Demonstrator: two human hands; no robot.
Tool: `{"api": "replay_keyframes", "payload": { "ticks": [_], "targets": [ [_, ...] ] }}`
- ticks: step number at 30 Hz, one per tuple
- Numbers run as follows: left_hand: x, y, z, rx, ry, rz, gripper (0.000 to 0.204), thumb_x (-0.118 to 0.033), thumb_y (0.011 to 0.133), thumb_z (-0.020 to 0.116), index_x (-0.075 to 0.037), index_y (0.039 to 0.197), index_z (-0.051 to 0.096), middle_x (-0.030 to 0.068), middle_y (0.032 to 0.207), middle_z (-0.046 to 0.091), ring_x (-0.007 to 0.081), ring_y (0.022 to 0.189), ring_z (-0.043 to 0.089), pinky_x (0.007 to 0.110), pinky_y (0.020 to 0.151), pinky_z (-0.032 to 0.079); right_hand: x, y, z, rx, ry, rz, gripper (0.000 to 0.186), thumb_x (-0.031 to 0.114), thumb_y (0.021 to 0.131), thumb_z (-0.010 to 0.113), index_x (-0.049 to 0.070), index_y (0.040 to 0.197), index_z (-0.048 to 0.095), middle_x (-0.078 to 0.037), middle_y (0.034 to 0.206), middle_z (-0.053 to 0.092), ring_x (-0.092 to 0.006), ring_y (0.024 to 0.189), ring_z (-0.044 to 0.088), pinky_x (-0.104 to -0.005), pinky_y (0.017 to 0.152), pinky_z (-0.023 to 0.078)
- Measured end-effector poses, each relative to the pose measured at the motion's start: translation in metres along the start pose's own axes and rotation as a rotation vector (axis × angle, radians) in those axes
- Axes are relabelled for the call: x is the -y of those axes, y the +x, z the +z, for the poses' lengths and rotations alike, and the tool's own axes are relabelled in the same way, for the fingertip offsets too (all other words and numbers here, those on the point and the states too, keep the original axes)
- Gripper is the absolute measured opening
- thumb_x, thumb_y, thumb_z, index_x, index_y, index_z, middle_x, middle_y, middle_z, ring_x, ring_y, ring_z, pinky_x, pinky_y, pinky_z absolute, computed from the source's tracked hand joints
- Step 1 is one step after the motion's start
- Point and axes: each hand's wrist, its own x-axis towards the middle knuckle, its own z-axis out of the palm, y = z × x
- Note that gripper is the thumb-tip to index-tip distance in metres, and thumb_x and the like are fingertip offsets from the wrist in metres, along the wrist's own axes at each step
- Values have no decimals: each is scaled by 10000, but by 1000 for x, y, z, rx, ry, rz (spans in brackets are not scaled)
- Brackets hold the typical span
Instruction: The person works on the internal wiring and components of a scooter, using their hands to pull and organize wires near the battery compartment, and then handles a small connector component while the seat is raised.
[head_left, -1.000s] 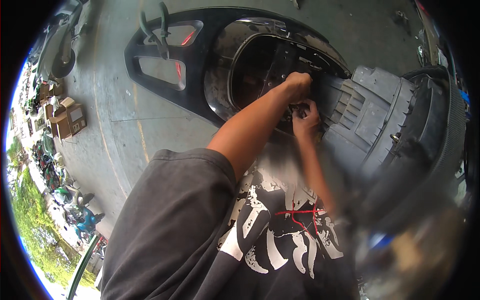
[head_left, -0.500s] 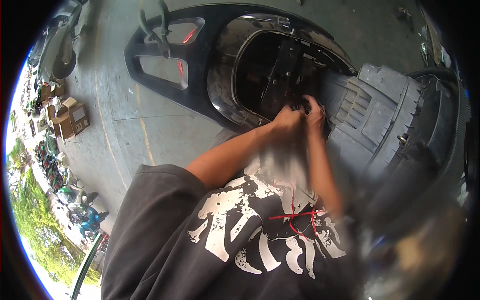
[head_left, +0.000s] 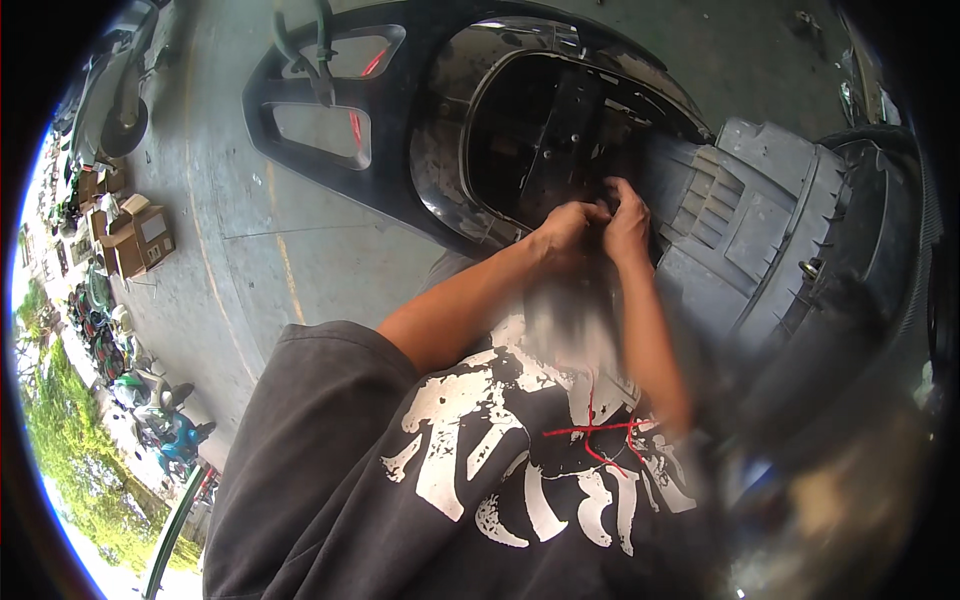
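Both my hands work at the near edge of the open compartment (head_left: 510, 130) of a scooter body. My left hand (head_left: 570, 228) is closed, thumb and fingertips pinched and pointing right. Just beside it, my right hand (head_left: 627, 218) has its fingers curled and closed toward the left fingertips. Whatever they hold between them is small, dark and too blurred to name. A dark metal plate (head_left: 572, 110) with bolts lies inside the compartment, beyond my hands. To their right is the scooter's grey ribbed plastic panel (head_left: 735, 225).
Green-handled pliers (head_left: 322, 70) rest on the black rear rack (head_left: 395, 130) at far left. Open cardboard boxes (head_left: 135, 240) stand on the grey floor (head_left: 230, 270). Parked scooters (head_left: 170, 430) line the left side. A dark blurred shape (head_left: 820, 370) is close at right.
The view has shifted slightly, so the scooter sits a little higher and further left. My left hand has turned a little and the fingertips of both hands have shifted; both stay at the same spot.
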Motion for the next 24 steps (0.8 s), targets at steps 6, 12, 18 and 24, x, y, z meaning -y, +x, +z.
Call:
{"api": "replay_keyframes", "payload": {
  "ticks": [6,12,18,24],
  "targets": [
    [4,6,-5,37,-150,20,83,-159,847,529,-120,898,582,73,985,593,219,987,555,439,902,436,10,0,2,1,-233,-16,324,78,809,580,55,1131,616,-213,965,658,-387,952,608,-441,885,452],
    [6,10,-4,12,-141,23,194,-189,865,515,-67,1000,579,127,1065,589,243,1015,560,423,925,436,-1,2,9,-12,-345,-93,370,59,805,554,70,1169,620,-199,943,643,-381,938,595,-452,892,438],
    [15,0,12,-108,162,233,405,-319,905,469,-87,1237,455,142,1296,466,250,1242,401,420,1038,301,-2,5,8,21,-296,-79,353,49,817,544,81,1162,609,-167,1050,615,-370,1056,542,-482,892,419],
    [11,8,8,-70,399,248,452,-385,912,467,-103,1265,435,128,1335,439,247,1267,364,417,1049,279,-14,7,10,-29,-36,29,455,60,827,526,100,1277,467,-175,1037,609,-374,1048,545,-493,876,415]
  ]
}}
